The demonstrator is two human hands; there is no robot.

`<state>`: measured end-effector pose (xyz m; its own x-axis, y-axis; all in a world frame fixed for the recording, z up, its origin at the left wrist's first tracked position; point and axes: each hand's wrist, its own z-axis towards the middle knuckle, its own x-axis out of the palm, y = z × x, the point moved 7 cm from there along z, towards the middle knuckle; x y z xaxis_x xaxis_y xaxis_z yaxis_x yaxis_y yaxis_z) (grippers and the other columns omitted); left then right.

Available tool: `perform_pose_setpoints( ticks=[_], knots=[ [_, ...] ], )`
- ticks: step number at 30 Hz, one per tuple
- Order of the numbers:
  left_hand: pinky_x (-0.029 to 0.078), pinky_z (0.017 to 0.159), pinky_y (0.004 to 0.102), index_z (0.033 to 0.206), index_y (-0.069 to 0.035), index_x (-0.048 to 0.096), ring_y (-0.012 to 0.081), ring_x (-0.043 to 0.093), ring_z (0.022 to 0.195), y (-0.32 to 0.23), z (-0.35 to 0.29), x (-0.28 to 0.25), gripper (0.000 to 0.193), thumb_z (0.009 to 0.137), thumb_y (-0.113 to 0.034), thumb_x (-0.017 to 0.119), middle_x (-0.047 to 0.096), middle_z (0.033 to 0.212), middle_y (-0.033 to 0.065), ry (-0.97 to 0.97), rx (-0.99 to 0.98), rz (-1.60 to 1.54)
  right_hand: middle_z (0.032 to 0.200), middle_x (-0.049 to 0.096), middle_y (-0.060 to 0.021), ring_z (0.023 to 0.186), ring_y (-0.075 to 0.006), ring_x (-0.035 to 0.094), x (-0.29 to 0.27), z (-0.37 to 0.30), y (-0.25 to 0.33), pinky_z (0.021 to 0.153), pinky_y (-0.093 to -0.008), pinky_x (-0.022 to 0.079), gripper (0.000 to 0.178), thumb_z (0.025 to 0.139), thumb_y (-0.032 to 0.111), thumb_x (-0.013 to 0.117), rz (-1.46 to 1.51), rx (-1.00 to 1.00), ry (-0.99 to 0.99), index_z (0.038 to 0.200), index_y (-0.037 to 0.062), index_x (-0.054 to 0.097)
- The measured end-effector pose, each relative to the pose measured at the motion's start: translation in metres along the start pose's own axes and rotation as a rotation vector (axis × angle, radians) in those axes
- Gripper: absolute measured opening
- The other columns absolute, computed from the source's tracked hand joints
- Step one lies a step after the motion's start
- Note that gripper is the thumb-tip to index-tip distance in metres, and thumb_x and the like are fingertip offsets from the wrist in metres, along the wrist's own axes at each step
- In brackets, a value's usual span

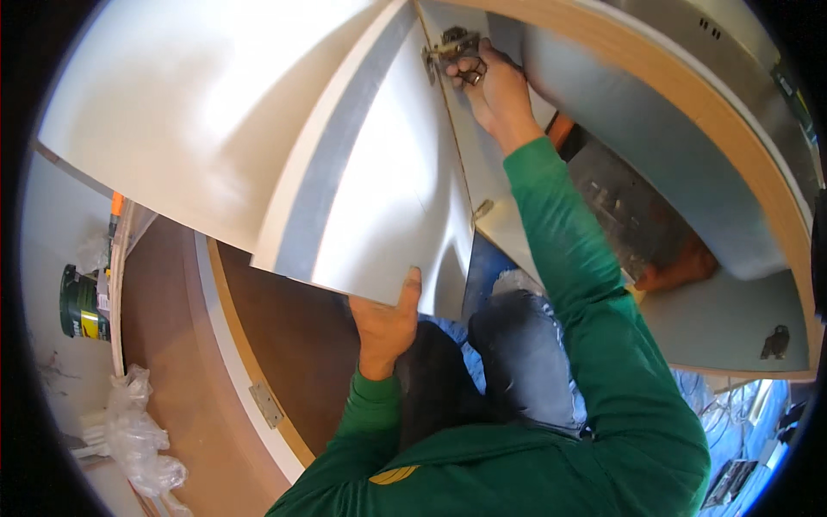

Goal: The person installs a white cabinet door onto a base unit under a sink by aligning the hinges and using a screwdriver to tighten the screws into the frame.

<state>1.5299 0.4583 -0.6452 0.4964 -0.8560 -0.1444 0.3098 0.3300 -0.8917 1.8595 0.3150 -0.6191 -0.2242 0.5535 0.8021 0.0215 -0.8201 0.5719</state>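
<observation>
A person in green sleeves (560, 215) works at a cabinet (745, 146), seen from above. At the middle of the view is a white door (392, 185) with a grey band along its left side; it stands at an angle beside the cabinet opening.

The left hand (385, 323) grips the door's lower edge, thumb pressed to the white face and fingers tucked underneath. The right hand (495, 90) reaches to the door's upper right, thumb and fingers curled in at a metal upper hinge (457, 43); I cannot tell whether they pinch the hinge itself or a small part beside it.

A lower hinge (482, 209) sits at the door's right edge. The person's dark-clad knees (521, 353) are just below the door. To its right, inside the cabinet, there seems to be another person's hand (685, 265) near a dark panel (616, 202). A small metal fitting (775, 343) is far to the door's lower right.

Left of the door are a large white panel (181, 112), a dark green tub (82, 302) and crumpled clear plastic (142, 431). A hinge plate (266, 405) lies to its lower left, on a wood-edged frame (237, 345).
</observation>
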Motion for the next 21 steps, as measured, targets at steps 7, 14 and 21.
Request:
perform_pose_setpoints(
  ticks=[7, 14, 21],
  knots=[
    [0.052, 0.094, 0.0338, 0.119, 0.005, 0.063, 0.0194, 0.064, 0.102, 0.024, -0.007, -0.022, 0.036, 0.085, 0.005, 0.076, 0.068, 0.112, 0.0114, -0.099, -0.199, 0.095, 0.097, 0.073, -0.0112, 0.080, -0.0191, 0.070, -0.270, -0.102, -0.080, 0.068, -0.0309, 0.055, 0.025, 0.103, 0.018, 0.058, -0.703, 0.235, -0.288, 0.118, -0.0007, 0.065],
    [0.053, 0.095, 0.0375, 0.116, 0.008, 0.067, 0.0237, 0.067, 0.098, 0.015, -0.008, -0.016, 0.040, 0.078, 0.006, 0.078, 0.070, 0.110, 0.0154, -0.227, -0.051, 0.251, 0.090, 0.064, -0.0109, 0.072, -0.0210, 0.064, -0.416, -0.161, -0.256, 0.062, -0.0345, 0.055, 0.018, 0.101, 0.015, 0.062, -0.403, 0.551, -0.446, 0.102, -0.0029, 0.064],
    [0.057, 0.075, 0.0365, 0.098, 0.010, 0.073, 0.0247, 0.069, 0.077, 0.007, -0.012, -0.023, 0.026, 0.074, 0.007, 0.081, 0.074, 0.092, 0.0153, -0.147, 0.289, 0.696, 0.087, 0.065, -0.0084, 0.073, -0.0186, 0.065, -0.417, -0.105, -0.310, 0.071, -0.0361, 0.060, 0.027, 0.103, 0.028, 0.063, -0.428, 0.400, -0.605, 0.092, 0.0026, 0.061]
  ],
)
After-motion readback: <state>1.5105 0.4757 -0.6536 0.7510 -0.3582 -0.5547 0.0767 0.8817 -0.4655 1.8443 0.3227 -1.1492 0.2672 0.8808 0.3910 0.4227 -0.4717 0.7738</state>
